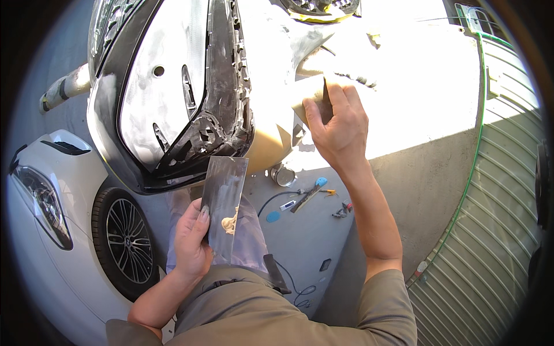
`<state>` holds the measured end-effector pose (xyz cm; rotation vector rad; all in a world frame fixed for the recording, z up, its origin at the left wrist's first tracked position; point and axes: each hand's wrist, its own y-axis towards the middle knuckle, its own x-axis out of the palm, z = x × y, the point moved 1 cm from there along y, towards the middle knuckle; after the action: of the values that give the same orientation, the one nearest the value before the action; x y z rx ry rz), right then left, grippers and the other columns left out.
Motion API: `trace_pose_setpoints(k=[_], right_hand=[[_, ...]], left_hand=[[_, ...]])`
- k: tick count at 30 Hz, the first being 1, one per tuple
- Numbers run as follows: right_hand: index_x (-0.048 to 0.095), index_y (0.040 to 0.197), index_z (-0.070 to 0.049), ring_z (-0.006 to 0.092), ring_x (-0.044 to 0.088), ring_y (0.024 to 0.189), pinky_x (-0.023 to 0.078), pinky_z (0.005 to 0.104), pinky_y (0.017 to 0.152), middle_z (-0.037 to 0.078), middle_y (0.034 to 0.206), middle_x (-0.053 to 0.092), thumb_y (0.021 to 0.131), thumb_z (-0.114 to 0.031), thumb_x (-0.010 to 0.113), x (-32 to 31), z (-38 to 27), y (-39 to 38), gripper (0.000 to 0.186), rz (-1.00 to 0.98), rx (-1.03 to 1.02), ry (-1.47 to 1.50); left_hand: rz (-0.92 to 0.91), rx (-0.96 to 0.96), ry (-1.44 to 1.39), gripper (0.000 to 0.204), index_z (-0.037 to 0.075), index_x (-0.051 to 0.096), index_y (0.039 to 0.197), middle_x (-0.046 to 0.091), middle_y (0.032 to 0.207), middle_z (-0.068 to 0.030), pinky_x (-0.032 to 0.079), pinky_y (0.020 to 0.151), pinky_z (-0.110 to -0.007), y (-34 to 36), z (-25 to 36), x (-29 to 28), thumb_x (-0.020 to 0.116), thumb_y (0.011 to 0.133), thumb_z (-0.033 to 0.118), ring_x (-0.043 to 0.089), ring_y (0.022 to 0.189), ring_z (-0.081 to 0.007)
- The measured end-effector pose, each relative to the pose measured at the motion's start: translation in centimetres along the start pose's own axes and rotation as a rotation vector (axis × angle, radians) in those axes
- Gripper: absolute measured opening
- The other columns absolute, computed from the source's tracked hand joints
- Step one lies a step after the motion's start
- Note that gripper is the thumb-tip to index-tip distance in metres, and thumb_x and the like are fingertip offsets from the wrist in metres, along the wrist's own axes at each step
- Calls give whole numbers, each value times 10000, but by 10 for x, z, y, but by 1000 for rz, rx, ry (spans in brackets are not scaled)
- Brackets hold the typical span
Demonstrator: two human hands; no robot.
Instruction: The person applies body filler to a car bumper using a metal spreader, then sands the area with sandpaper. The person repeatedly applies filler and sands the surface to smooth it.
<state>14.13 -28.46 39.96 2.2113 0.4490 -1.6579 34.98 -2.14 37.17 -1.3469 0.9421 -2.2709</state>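
My left hand (195, 237) is closed on a flat, rectangular mixing board (224, 187), held tilted in front of my waist. A small lump of beige filler paste (229, 224) sticks near the board's right edge. Farther out, my right hand (345, 124) pinches a thin, flat spreader (310, 92) between thumb and fingers. It is beside the sunlit, curved side of a car bumper (270, 141); glare hides whether they touch. The bumper's black trim (222, 75) and its whitish, sanded-looking panel (167, 52) face me on the left.
A white car (69, 213) with a dark-spoked wheel (124, 239) stands at the left. On the floor ahead are a metal tin (283, 175), a blue disc (273, 217), a hose (274, 199) and several small tools. A ribbed, green-edged panel (490, 190) curves along the right.
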Motion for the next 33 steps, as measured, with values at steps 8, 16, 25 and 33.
trace_pose_setpoints(k=[8,16,25,33], right_hand=[[565,506,-84,305,484,380,389,402,401,108,471,489,720,-200,750,46,20,57,306,21,-335,-226],[609,535,-66,292,489,373,420,394,403,93,488,546,713,-240,740,58,21,54,281,-5,-387,-291],[605,529,-57,313,471,390,367,420,428,123,441,466,679,-232,786,37,-3,37,293,-84,-279,-138],[684,711,-82,292,623,569,479,422,522,90,639,615,757,-207,836,37,-5,15,202,-9,-330,-138]], left_hand=[[86,54,-92,382,-56,530,1428,723,1236,-114,565,962,-294,9,-45,-17,554,1131,184,710,1069,-140],[105,69,-107,405,-65,525,1435,727,1237,-112,562,959,-288,10,-54,-21,579,1121,184,713,1068,-135],[91,72,-92,405,-67,532,1433,733,1248,-116,556,982,-287,10,-53,-26,580,1119,184,716,1089,-140],[87,57,-76,420,-70,525,1443,728,1249,-105,543,992,-278,10,-50,-30,586,1115,185,707,1099,-129]])
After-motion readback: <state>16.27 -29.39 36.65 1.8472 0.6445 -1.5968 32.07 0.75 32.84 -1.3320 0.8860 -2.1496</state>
